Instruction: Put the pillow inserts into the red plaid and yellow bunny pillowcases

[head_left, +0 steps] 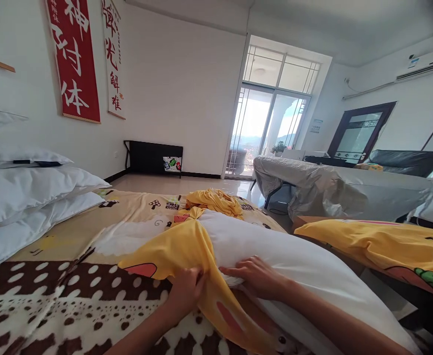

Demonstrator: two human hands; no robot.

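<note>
A plump white pillow (305,261) lies across the bed, its far end tucked into a yellow pillowcase (175,241) with a cartoon print. My left hand (189,291) is closed in a fist on the pillowcase's edge, beside the pillow. On the pillow's near side rests my right hand (255,276), its fingers bent against the white fabric and the thumb side hidden. Below the hands, part of the pillowcase hangs down in a loose yellow flap with an orange print.
White pillows (35,197) are stacked at the left. A crumpled yellow cloth (216,202) lies at the patterned blanket's (127,222) far edge. Another yellow printed pillow (386,246) sits at the right. Behind it stands furniture under a plastic cover (331,187).
</note>
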